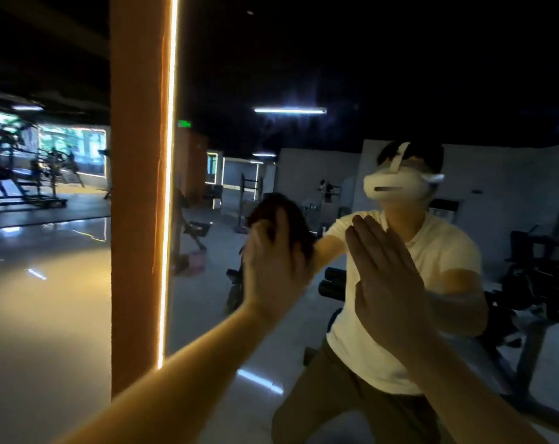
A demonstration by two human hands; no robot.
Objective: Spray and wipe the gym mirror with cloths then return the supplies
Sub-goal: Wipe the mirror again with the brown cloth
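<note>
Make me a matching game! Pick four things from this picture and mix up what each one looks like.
Things:
1. cloth
2. right hand
3. light strip
4. pillar

How they look:
A. orange
B. flat, with straight fingers
C. dark, under the left hand, against the mirror
D. glowing, running up and down

Right pairs: 1-C, 2-B, 3-D, 4-A.
</note>
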